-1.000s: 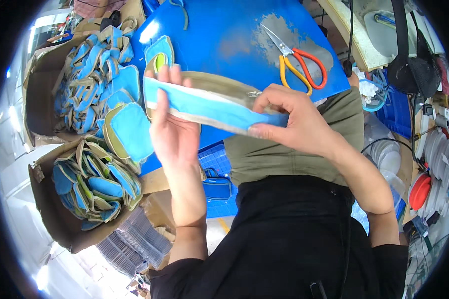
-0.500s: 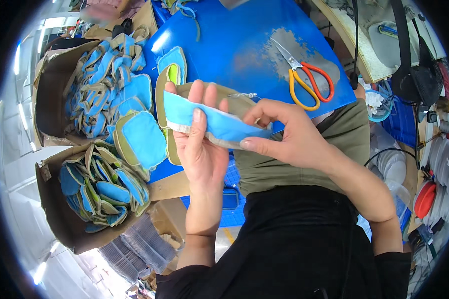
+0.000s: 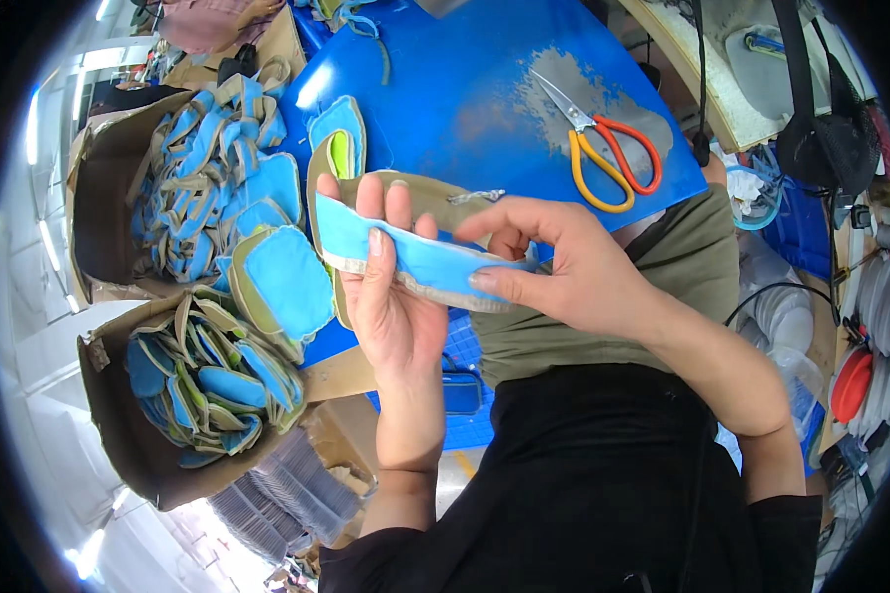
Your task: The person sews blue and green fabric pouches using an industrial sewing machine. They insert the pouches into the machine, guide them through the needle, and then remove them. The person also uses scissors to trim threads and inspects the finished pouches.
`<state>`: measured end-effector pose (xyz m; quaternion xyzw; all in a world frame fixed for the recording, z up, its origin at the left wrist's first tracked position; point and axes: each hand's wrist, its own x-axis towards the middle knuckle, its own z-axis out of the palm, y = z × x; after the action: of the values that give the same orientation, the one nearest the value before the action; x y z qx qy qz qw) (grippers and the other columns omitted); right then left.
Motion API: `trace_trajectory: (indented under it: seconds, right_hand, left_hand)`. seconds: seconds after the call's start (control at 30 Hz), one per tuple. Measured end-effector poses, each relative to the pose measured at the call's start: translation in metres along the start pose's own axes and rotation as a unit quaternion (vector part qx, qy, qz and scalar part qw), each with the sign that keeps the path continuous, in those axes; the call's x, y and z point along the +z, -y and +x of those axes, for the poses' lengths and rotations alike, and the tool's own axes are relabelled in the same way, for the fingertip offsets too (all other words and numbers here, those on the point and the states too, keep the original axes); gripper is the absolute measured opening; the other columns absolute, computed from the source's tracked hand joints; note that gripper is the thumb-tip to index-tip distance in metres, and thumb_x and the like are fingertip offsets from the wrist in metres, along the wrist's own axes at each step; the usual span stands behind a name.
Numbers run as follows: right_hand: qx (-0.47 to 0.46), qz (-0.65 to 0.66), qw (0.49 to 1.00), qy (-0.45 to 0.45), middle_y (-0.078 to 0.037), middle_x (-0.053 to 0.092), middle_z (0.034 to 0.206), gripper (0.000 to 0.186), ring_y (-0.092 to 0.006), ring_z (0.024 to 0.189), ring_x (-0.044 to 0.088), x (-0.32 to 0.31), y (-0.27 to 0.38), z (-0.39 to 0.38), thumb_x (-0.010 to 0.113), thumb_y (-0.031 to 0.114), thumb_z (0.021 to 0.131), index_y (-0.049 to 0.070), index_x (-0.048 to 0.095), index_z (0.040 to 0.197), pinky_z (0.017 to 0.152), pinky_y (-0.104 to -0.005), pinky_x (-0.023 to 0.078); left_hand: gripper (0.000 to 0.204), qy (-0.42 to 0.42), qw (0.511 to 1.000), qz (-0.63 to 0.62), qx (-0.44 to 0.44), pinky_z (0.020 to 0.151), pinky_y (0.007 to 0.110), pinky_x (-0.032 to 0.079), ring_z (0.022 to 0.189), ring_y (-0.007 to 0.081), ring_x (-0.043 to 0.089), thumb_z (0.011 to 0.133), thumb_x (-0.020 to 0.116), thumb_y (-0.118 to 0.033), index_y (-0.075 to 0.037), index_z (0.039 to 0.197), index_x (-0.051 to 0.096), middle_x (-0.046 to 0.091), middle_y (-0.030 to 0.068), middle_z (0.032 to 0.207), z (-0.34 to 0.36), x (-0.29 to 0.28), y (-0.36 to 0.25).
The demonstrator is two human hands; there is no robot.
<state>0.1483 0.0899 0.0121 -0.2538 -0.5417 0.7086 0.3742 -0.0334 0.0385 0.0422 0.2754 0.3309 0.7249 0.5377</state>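
Two bare hands meet over the near edge of a blue work board (image 3: pixel 465 89), seen from the head camera. The left hand (image 3: pixel 391 296) lies palm up under a blue fabric piece (image 3: pixel 415 259) with an olive-tan backing, its fingers (image 3: pixel 374 210) curled up over the far edge and the thumb pressed on the blue face. The right hand (image 3: pixel 564 267) pinches the other end of the same piece between thumb and forefinger, the remaining fingers bent loosely behind. The piece is a long, curved strip, held flat between both hands just in front of the board's near edge, above the person's olive lap cloth (image 3: pixel 663 287).

On the board, toward its far right part, lie scissors (image 3: pixel 603 148) with orange and red handles, blades closed, on a worn grey patch. At the board's left edge rests a small stack of similar blue pieces (image 3: pixel 282 282), one with a yellow-green inner face (image 3: pixel 338 148) just beyond the left fingertips. Left of the board stand two open cardboard boxes, the farther box (image 3: pixel 99 178) and the nearer box (image 3: pixel 119 435), both heaped with blue and tan pieces. A blue plastic crate (image 3: pixel 470 395) shows below the board, between the forearms.
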Motion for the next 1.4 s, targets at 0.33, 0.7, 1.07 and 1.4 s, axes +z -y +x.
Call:
trace_trajectory:
  seconds: [0.33, 0.7, 1.07, 1.4]
  right_hand:
    - [0.040, 0.011, 0.999, 0.031, -0.001, 0.064, 0.077, 0.020, -0.0071, 0.068, 0.056, -0.003, 0.001, -0.002, 0.076, 0.011, 0.091, -0.001, 0.075, 0.106, 0.060, -0.0260, 0.045]
    - [-0.218, -0.428, 0.872, 0.090, 0.001, 0.066, 0.107, 0.018, -0.0239, 0.107, 0.059, 0.000, 0.050, -0.046, 0.081, 0.014, 0.071, 0.017, 0.075, 0.087, 0.093, -0.0420, 0.041]
    - [-0.090, -0.412, 0.906, 0.038, -0.010, 0.064, 0.120, 0.018, -0.0311, 0.112, 0.058, -0.030, 0.036, -0.055, 0.084, 0.006, 0.070, 0.010, 0.078, 0.086, 0.096, -0.0439, 0.043]
    - [-0.060, -0.225, 0.972, -0.003, -0.010, 0.066, 0.092, 0.015, -0.0230, 0.090, 0.064, -0.017, 0.064, -0.012, 0.083, 0.014, 0.085, 0.002, 0.075, 0.087, 0.086, -0.0365, 0.051]
  left_hand:
    - [0.060, 0.021, 0.999, -0.035, -0.018, 0.114, 0.041, 0.050, 0.143, 0.0238, 0.048, 0.106, 0.046, 0.001, -0.014, 0.161, 0.027, 0.046, 0.0107, 0.157, 0.002, -0.007, 0.003]
    - [0.041, -0.204, 0.964, -0.124, -0.114, 0.111, 0.045, 0.048, 0.136, 0.0270, 0.055, 0.109, 0.053, -0.030, -0.005, 0.140, 0.057, 0.063, 0.0099, 0.140, 0.081, -0.085, -0.004]
    - [0.047, -0.151, 0.979, -0.120, -0.066, 0.110, 0.045, 0.047, 0.131, 0.0260, 0.059, 0.107, 0.056, -0.037, -0.007, 0.142, 0.053, 0.063, 0.0103, 0.138, 0.070, -0.068, -0.018]
    - [0.026, 0.007, 0.907, 0.392, -0.156, 0.078, 0.028, 0.056, 0.086, 0.0139, 0.070, 0.101, 0.067, -0.020, -0.002, 0.119, 0.071, 0.075, 0.0065, 0.107, -0.027, -0.097, 0.003]
